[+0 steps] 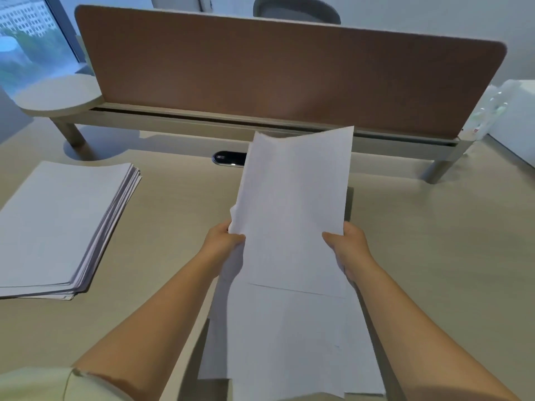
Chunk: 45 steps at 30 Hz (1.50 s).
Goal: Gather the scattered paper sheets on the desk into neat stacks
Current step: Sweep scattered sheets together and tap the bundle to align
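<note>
Several white sheets [292, 204] are being held up over the middle of the counter [434, 241], and we are gripping their side edges with our left hand [224, 241] and right hand [348, 247], fingers curled round the paper. More loose sheets [289, 342] are lying beneath them, while a neater stack [60, 227] is sitting well apart at the left, before the brown divider panel [260, 76].

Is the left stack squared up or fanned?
Fanned: the stack on the desk shows staggered sheet edges along its right side.
</note>
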{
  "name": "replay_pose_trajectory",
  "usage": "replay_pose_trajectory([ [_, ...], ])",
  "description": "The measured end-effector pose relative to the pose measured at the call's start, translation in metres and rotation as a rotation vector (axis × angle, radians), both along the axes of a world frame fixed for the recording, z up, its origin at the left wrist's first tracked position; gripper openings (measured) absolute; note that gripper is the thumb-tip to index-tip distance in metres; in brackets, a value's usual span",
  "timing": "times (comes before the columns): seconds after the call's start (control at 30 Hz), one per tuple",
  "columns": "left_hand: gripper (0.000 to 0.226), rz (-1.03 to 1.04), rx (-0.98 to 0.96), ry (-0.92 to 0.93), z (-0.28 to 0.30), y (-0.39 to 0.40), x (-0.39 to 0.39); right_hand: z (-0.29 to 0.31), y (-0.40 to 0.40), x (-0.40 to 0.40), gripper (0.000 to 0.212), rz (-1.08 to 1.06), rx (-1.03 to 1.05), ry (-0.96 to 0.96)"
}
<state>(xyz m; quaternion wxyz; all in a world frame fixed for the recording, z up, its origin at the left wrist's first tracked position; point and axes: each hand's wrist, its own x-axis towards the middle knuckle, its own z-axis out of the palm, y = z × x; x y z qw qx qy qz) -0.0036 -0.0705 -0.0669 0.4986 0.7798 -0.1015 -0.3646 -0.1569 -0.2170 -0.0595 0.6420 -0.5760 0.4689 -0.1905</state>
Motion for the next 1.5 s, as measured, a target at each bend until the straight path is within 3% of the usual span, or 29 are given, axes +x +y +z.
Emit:
replay_pose_trajectory([
  [0.2, 0.022, 0.142, -0.258, -0.204, 0.065, 0.001, 0.001, 0.068, 0.003, 0.005, 0.03, 0.105, -0.131, -0.075],
  [0.33, 0.017, 0.15, -0.378, -0.282, 0.105, 0.001, -0.002, 0.106, 0.006, 0.004, 0.028, 0.051, -0.187, -0.173],
  [0.53, 0.028, 0.142, -0.474, -0.23, 0.136, 0.003, -0.007, 0.142, 0.009, -0.004, 0.03, 0.013, -0.226, -0.254],
  [0.7, 0.032, 0.107, -0.515, -0.192, 0.126, 0.007, -0.009, 0.132, 0.005, -0.009, 0.036, 0.052, -0.203, -0.249],
  [1.0, 0.033, 0.045, -0.369, -0.119, 0.081, 0.004, -0.016, 0.085, -0.006, -0.025, 0.031, 0.032, -0.163, -0.218],
  [1.37, 0.037, 0.0, -0.471, -0.087, 0.078, 0.003, -0.014, 0.078, -0.012, -0.024, 0.029, 0.082, -0.11, -0.298],
  [1.5, 0.036, 0.014, -0.398, -0.045, 0.057, 0.005, -0.018, 0.058, -0.006, -0.027, 0.025, 0.076, -0.022, -0.206],
])
